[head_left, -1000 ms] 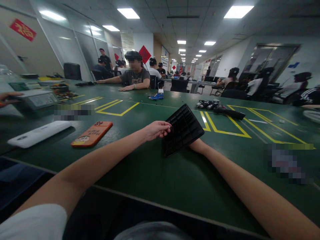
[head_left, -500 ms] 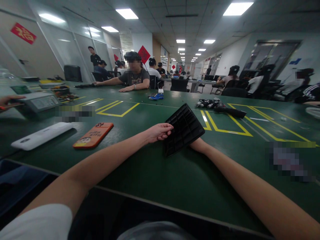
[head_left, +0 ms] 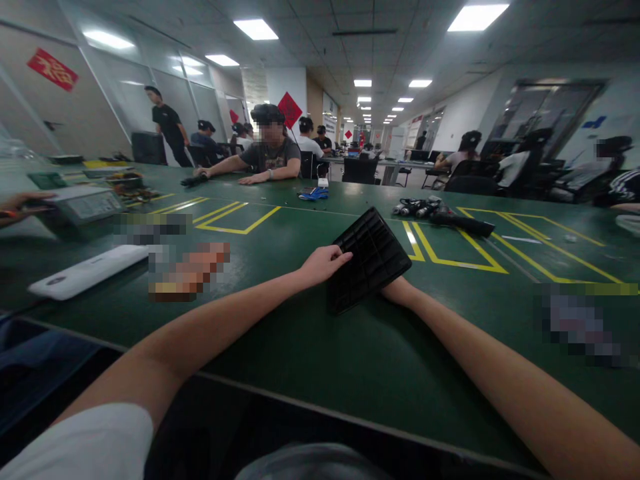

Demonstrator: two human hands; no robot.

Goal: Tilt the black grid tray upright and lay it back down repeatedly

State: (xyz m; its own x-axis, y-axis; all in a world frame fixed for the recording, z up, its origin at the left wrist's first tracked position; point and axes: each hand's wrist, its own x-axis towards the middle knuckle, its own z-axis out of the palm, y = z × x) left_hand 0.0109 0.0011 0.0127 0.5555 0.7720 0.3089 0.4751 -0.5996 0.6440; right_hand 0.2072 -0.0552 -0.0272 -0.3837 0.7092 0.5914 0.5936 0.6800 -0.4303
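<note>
A black tray (head_left: pixel 373 257) divided into a grid of small compartments is held tilted above the table, its gridded face toward me. My right hand (head_left: pixel 399 291) supports it from behind at the lower right, and the tray hides most of those fingers. At the tray's left side, my left hand (head_left: pixel 325 264) has its fingers bent and pressed together, with the fingertips at the compartments. Whatever these fingertips may pinch is too small or hidden to make out.
The green table (head_left: pixel 280 347) bears yellow tape outlines. To the left lie a white device (head_left: pixel 95 270), a blurred orange case (head_left: pixel 193 270) and a grey box (head_left: pixel 83 203) beside another person's hand. Black cables (head_left: pixel 423 208) and a blue item (head_left: pixel 314 193) lie farther back. A person (head_left: pixel 273 150) sits opposite.
My left hand has turned slightly, its fingertips now farther over the tray's face. The tray and right hand barely moved. In the background, a standing person has come nearer.
</note>
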